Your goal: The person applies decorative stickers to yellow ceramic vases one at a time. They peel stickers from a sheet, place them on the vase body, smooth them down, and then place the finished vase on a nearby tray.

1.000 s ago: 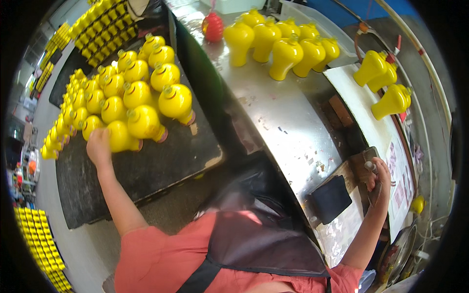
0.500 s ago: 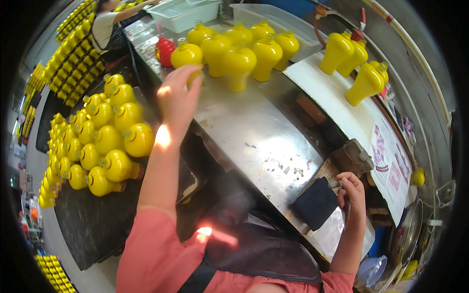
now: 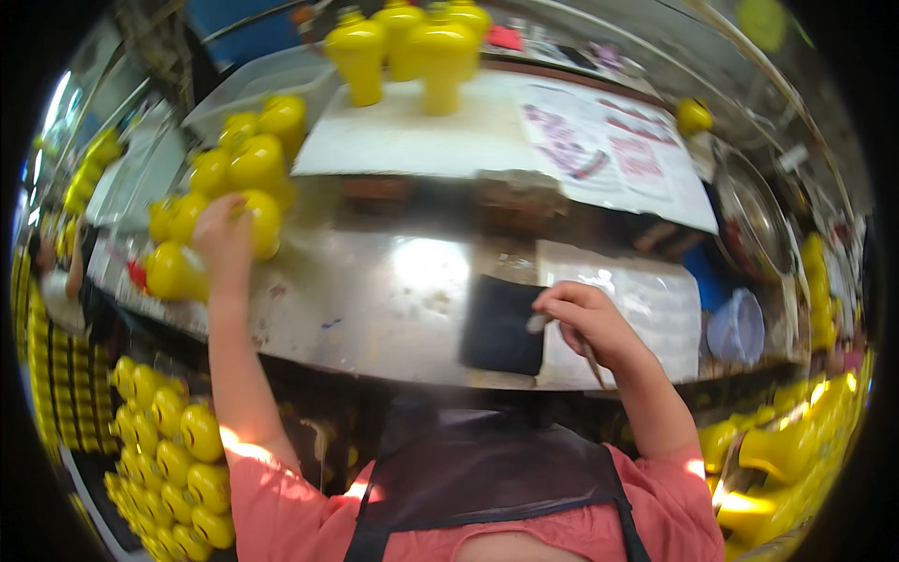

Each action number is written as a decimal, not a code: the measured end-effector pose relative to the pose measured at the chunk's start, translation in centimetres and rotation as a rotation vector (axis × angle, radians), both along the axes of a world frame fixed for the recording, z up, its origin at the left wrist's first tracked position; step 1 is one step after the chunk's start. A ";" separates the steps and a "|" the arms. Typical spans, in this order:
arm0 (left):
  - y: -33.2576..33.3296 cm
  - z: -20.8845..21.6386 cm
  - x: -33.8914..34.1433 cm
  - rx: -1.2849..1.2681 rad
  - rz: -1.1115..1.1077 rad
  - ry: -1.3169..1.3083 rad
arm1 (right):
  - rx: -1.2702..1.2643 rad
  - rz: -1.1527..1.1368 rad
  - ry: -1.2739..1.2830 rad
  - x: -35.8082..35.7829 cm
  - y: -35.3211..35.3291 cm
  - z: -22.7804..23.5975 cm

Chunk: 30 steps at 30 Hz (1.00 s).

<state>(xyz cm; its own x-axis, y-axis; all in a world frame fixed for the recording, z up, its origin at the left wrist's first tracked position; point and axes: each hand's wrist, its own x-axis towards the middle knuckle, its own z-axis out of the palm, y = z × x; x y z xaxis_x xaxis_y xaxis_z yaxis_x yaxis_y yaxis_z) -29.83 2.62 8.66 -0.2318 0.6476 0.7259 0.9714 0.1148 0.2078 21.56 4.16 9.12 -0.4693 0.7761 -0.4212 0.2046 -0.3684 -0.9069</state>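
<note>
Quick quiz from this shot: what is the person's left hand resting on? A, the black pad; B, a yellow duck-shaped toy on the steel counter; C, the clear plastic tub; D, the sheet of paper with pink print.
B: the left hand lies on a yellow duck-shaped toy among others on the steel counter.

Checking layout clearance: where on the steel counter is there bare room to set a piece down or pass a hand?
Free: the steel counter between the left hand and the dark pad by the right hand. Some bare white board below the upright yellow pieces. Crowded: the counter's left end, packed with yellow pieces around the left hand.
</note>
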 end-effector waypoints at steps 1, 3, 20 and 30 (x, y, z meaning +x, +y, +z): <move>-0.5 1.1 1.7 -0.033 0.037 -0.062 | 0.002 0.011 -0.002 0.4 -0.1 -0.2; -1.6 3.8 4.8 -0.152 0.070 -0.333 | 0.018 0.046 0.007 0.9 -0.2 -0.5; 5.8 -0.7 30.9 -0.119 -0.812 -0.775 | 0.457 -0.203 -0.064 -2.2 1.5 -3.2; 1.0 -6.8 31.5 -0.396 -0.861 -1.391 | 0.586 -0.242 -0.274 -1.7 0.5 -5.1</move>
